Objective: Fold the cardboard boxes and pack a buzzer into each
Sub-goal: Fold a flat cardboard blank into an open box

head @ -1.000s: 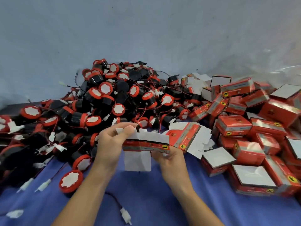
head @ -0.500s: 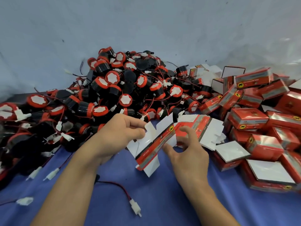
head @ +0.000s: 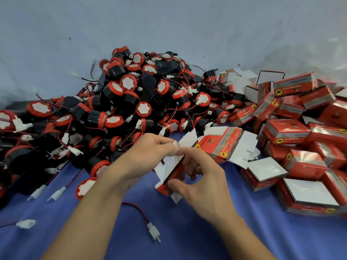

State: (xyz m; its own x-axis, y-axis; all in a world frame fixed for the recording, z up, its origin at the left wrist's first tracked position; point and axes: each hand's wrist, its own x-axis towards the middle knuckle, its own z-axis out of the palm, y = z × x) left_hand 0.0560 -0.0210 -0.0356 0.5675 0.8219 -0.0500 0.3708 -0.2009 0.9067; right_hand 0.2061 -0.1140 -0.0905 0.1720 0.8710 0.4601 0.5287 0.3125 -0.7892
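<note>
Cardboard box (head: 170,168), unfolded, tilts on end between the hands; left hand (head: 148,152) pinches its top flap, right hand (head: 202,182) grips the lower end.

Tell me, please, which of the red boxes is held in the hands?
The unfolded box between left hand and right hand; the rest lie unheld on the cloth.

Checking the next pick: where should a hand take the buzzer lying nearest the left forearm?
Probably across the round red rim of the buzzer, coming from above over the blue cloth on its near side. Its white face tilts up toward the camera, and the pile crowds its far side.
</note>
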